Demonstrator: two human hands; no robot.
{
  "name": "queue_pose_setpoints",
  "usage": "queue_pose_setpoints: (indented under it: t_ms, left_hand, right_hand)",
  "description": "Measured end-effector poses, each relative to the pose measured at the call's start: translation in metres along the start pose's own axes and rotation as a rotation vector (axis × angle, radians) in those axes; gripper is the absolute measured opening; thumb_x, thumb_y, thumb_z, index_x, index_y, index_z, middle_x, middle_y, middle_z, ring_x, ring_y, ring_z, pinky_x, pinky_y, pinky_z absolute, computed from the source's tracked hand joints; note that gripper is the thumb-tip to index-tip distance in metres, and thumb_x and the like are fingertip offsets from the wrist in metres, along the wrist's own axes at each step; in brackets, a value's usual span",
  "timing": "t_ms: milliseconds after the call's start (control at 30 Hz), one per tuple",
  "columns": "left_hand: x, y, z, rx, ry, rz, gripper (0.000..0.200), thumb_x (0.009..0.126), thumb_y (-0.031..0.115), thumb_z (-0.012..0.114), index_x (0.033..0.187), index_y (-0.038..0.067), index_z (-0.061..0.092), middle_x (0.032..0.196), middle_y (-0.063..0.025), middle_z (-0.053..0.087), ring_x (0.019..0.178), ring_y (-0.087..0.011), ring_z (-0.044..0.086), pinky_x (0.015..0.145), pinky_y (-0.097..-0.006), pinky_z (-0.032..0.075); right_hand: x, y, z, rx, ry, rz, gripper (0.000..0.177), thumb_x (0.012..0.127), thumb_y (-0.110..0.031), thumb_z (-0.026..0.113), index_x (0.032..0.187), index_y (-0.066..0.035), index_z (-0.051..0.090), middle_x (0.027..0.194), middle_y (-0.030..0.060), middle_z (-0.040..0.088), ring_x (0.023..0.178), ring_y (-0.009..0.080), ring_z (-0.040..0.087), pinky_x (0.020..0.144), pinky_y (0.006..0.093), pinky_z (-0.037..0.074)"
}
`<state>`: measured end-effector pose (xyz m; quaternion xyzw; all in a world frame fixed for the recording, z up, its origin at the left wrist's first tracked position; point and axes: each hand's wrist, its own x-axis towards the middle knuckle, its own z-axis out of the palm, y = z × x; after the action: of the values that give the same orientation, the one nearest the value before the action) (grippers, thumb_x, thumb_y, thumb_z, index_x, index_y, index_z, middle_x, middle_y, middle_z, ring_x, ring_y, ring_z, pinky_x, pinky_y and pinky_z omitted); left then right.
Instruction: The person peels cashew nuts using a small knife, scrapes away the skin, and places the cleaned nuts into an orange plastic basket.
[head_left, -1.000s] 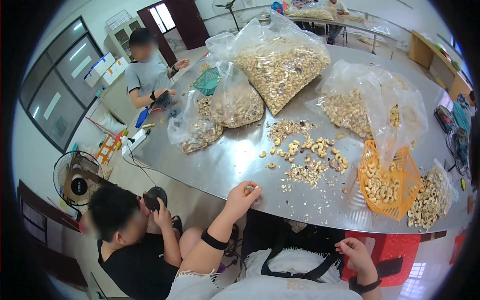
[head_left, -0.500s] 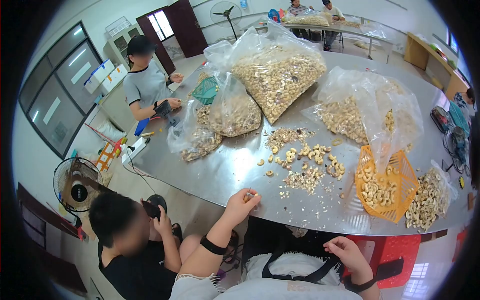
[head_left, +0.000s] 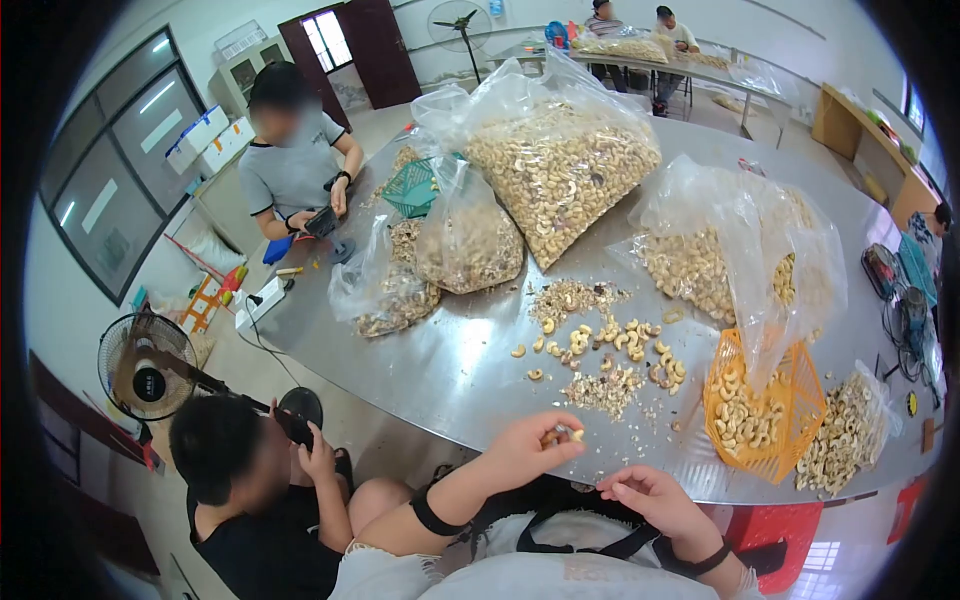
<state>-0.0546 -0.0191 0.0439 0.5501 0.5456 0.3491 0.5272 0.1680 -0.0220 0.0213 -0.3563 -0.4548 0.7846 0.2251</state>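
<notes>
My left hand [head_left: 533, 447] reaches over the table's near edge, its fingers closed around a pale cashew nut [head_left: 577, 435] that shows at the fingertips. Something darker shows between those fingers, too small to name. Just right of it and lower, my right hand [head_left: 655, 497] has loosely bent fingers with nothing visible in them. Beyond both hands lie loose whole cashews [head_left: 628, 338] on the steel table [head_left: 450, 370]. Between them and my hands is a small heap of cashew bits [head_left: 604, 388]. A second crumb pile [head_left: 575, 298] lies farther back.
An orange basket [head_left: 735, 457] of cashews stands at right, beside a bag of cashew pieces [head_left: 840, 440]. Large clear bags of cashews [head_left: 565, 170] fill the middle and right back. Smaller bags [head_left: 470, 245] and a green basket [head_left: 410, 188] are at left. Two people are near on the left.
My left hand has moved right with the nut now visible at its tips. My right hand has moved left and up toward it. The person across the table has lowered their hands to a dark device.
</notes>
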Motion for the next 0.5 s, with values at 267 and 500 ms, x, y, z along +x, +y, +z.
queue_pose_setpoints:
  t_ms: [267, 500]
  left_hand:
    - [0.02, 0.021, 0.005, 0.178, -0.087, 0.218, 0.026, 0.075, 0.016, 0.061, 0.097, 0.006, 0.053, 0.073, -0.0016, 0.05, 0.064, -0.0084, 0.046, 0.057, -0.0213, 0.039]
    - [0.032, 0.031, 0.005, 0.186, -0.08, 0.221, 0.027, 0.074, 0.015, 0.06, 0.099, 0.006, 0.053, 0.074, -0.0026, 0.051, 0.067, -0.0103, 0.048, 0.059, -0.0233, 0.039]
  right_hand:
    - [0.033, -0.024, 0.005, 0.141, -0.002, -0.074, 0.023, 0.085, -0.016, 0.047, 0.101, 0.001, 0.048, 0.093, 0.0081, 0.054, 0.086, 0.0148, 0.052, 0.079, 0.0274, 0.042]
    - [0.049, -0.03, -0.001, 0.235, 0.006, -0.11, 0.023, 0.083, -0.015, 0.05, 0.1, 0.0, 0.049, 0.09, 0.0074, 0.055, 0.081, 0.0141, 0.053, 0.076, 0.0267, 0.042]
